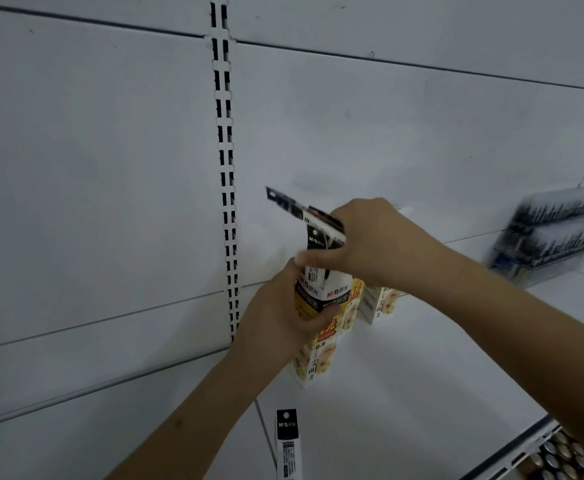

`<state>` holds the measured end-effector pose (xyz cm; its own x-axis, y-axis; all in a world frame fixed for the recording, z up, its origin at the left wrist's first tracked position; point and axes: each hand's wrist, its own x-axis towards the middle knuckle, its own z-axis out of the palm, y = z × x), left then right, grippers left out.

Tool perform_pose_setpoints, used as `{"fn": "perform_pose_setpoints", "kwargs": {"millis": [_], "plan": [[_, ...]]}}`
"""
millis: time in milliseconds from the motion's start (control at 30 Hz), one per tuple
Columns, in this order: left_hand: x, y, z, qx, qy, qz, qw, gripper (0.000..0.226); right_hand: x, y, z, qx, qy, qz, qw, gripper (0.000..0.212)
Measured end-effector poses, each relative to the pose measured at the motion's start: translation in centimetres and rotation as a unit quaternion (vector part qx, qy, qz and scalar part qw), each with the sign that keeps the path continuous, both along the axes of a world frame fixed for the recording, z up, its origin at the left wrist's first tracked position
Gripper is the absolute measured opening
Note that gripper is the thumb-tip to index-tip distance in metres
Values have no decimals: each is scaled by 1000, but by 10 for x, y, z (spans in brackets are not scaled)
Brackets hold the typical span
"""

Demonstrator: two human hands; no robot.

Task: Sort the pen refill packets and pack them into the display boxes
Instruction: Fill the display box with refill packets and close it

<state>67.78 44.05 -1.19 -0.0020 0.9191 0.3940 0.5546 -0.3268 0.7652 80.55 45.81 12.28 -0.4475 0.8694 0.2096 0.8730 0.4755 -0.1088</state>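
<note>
Head view. White shelf (404, 375) with a white back panel (93, 168) and a slotted upright strip (226, 174).

Front display box (314, 344): tall, yellow and white, standing upright on the shelf near its left edge. The left hand (280, 317) grips it round the upper part, fingers curled on its front face.

Second display box (351, 306): same kind, just behind the first. Third display box (378, 303): further right, partly hidden by the right forearm.

Bundle of refill packets (314, 220): black and white, pinched in the right hand (363, 237), fingers closed round it; the upper ends fan out to the left, the lower ends reach into the open top of the front box.

Loose refill packet (287, 441): lying flat on the shelf at the bottom edge, apart from the boxes.

Rack of pens (550, 233): at the right, blurred. Row of round items (557, 459): bottom right corner, below the shelf edge; kind cannot be told.
</note>
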Motion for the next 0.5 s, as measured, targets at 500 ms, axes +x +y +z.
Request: {"fn": "perform_pose_setpoints", "kwargs": {"millis": [500], "plan": [[5,-1,-7,8,-25,23,999,73,-7,3,-2,-2,-34,-18,999,28]]}}
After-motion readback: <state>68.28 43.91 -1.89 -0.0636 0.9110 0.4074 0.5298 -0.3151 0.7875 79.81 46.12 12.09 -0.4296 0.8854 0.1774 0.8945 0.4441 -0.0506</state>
